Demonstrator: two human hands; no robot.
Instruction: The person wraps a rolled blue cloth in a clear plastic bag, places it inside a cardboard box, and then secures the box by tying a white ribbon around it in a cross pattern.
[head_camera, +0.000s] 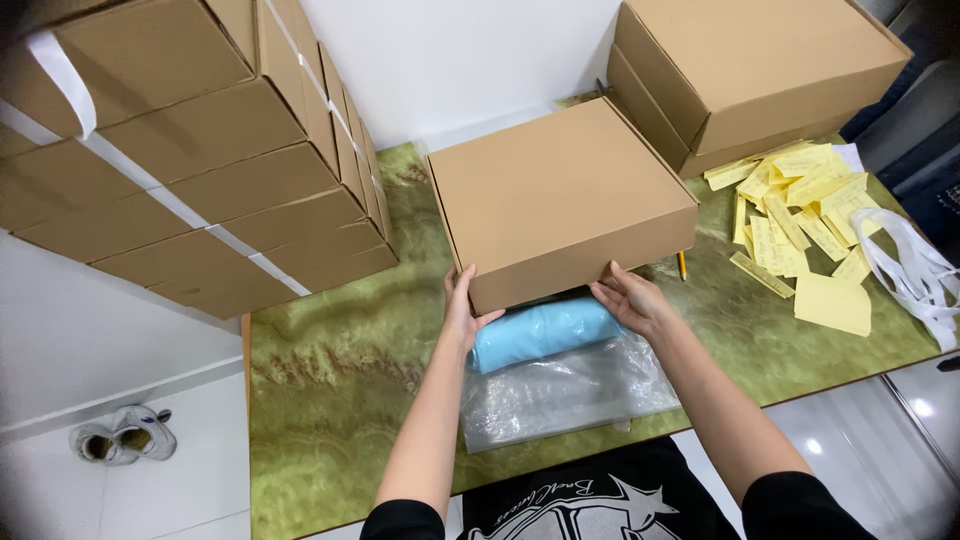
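— What have you got in front of you?

— A flat brown cardboard mailer box (560, 195), closed, sitting on the green marbled surface (330, 370). My left hand (462, 310) is pressed against its front left corner, fingers spread flat on the cardboard. My right hand (632, 298) is at the front right corner, fingers open along the lower edge.

— Gripping it?

— Neither hand is clenched; both are open, palms on the box.

— And under it?

— A light blue folded bundle (540, 332) pokes out from beneath the front edge, lying on a clear crinkled plastic bag (565, 395).

— Around you?

— A strapped stack of flat cardboard boxes (200, 150) on my left, two more brown boxes (750, 70) behind on the right, and scattered yellow paper slips (800, 215) beside white plastic strapping (915, 270).
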